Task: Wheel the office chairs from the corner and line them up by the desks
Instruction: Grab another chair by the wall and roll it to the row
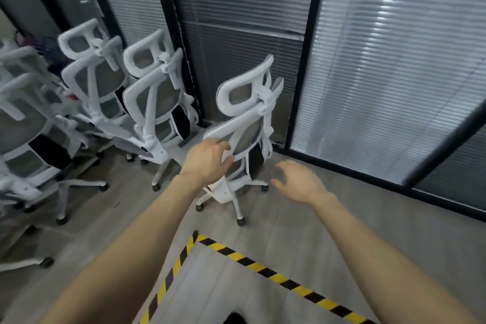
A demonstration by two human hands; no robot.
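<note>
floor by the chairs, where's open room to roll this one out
Bare floor lies between the chair in the left hand and the striped tape, and to its right along the glass wall. On its left, the other chairs stand packed.

Only the arms and hands of the person are in view. The left forearm (131, 244) and the right forearm (381, 252) are bare, broad at the near edge and narrower at the wrists. The left hand (207, 163) and the right hand (299, 184) are bare too; the right one is blurred. A small dark shape (236, 318) lies at the near edge, maybe a shoe or clothing; I cannot tell.
</note>
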